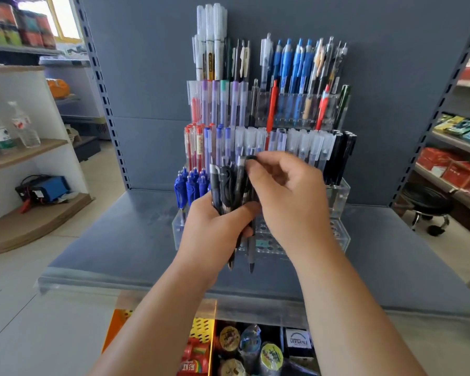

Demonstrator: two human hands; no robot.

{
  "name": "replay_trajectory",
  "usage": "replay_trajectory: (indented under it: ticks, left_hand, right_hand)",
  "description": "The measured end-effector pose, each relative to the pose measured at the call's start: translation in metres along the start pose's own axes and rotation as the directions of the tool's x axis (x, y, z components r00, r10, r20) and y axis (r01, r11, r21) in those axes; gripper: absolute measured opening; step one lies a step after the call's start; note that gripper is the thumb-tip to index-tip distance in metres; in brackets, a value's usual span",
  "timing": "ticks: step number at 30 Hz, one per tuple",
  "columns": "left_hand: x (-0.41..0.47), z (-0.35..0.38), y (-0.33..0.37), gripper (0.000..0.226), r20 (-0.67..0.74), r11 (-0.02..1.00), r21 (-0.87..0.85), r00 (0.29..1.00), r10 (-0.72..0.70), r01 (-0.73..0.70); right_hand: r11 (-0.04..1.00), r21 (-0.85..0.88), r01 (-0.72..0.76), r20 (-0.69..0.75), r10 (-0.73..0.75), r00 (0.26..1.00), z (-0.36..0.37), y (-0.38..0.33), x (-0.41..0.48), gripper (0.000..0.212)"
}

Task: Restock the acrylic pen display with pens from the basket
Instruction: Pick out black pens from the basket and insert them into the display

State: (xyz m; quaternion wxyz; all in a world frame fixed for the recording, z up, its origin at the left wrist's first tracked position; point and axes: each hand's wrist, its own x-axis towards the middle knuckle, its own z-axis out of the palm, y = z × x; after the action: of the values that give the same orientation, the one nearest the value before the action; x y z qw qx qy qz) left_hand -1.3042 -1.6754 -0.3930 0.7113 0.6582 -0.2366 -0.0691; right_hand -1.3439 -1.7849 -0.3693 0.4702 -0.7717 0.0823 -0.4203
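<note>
The tiered acrylic pen display [337, 196] stands on a grey shelf [114, 240], its upper rows packed with white, purple, blue, red and black pens. Several holes in its lowest front row [272, 240] stand bare. My left hand [215, 229] grips a bundle of black pens [228, 185] upright in front of the display. My right hand [285, 194] pinches the top of one black pen [251, 213] in that bundle. A yellow perforated basket [201, 329] shows below the shelf edge.
Blue pens [190, 185] fill the display's low left tier. Tape rolls and boxes [255, 351] lie on the shelf below. Side shelves with bottles [0, 131] at left and packets [461, 128] at right flank the unit. A black stool [426, 204] stands at right.
</note>
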Motion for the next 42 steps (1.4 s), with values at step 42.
replay_trajectory:
  ticks: [42]
  left_hand:
    - [0.004,-0.016,-0.01,0.001,-0.164,0.947,0.3,0.972,0.167,-0.112]
  right_hand:
    - [0.981,0.168,-0.092,-0.001,0.093,0.996,0.002,-0.001,-0.016,0.018]
